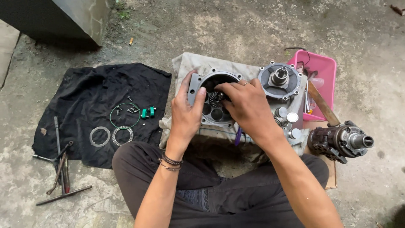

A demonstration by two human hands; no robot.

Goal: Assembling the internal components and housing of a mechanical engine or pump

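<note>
The right hand (249, 105) reaches into the round housing (215, 99), fingertips closed around the small toothed part (216, 99) at its centre; this looks like seating or lifting that part, which calls for a straight, level pull. The left hand (185, 112) grips the housing's left rim, steadying it on the grey cloth (185, 63) beneath

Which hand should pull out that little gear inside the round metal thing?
Probably the right hand: its fingers already reach into the round housing at the gear. The left hand grips the housing's outer edge, steadying it.
</note>
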